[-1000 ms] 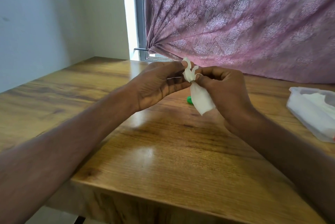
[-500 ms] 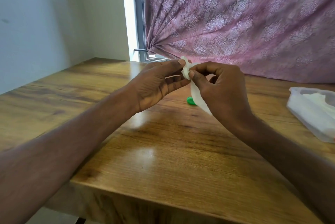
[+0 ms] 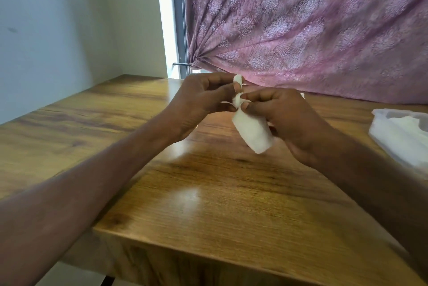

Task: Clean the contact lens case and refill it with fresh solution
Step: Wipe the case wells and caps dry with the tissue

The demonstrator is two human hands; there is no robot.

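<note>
Above the middle of the wooden table (image 3: 208,204), my left hand (image 3: 203,100) pinches a small white piece, apparently the contact lens case (image 3: 238,79); fingers and tissue hide most of it. My right hand (image 3: 284,119) pinches a white tissue (image 3: 252,132) against that piece with thumb and forefinger. The tissue's twisted upper end sits between my two hands. Its loose end hangs down to the right, under my right hand. No solution bottle is in view.
A clear plastic pack of white tissues (image 3: 403,137) lies at the table's right edge. A pink patterned curtain (image 3: 312,31) hangs behind the table, with a window strip and a pale wall to its left. The table's near edge runs across the bottom.
The tissue's hanging end has swung out to the right and shows more fully. The green cap seen earlier on the table is now hidden behind it. Both hands stay close together.
</note>
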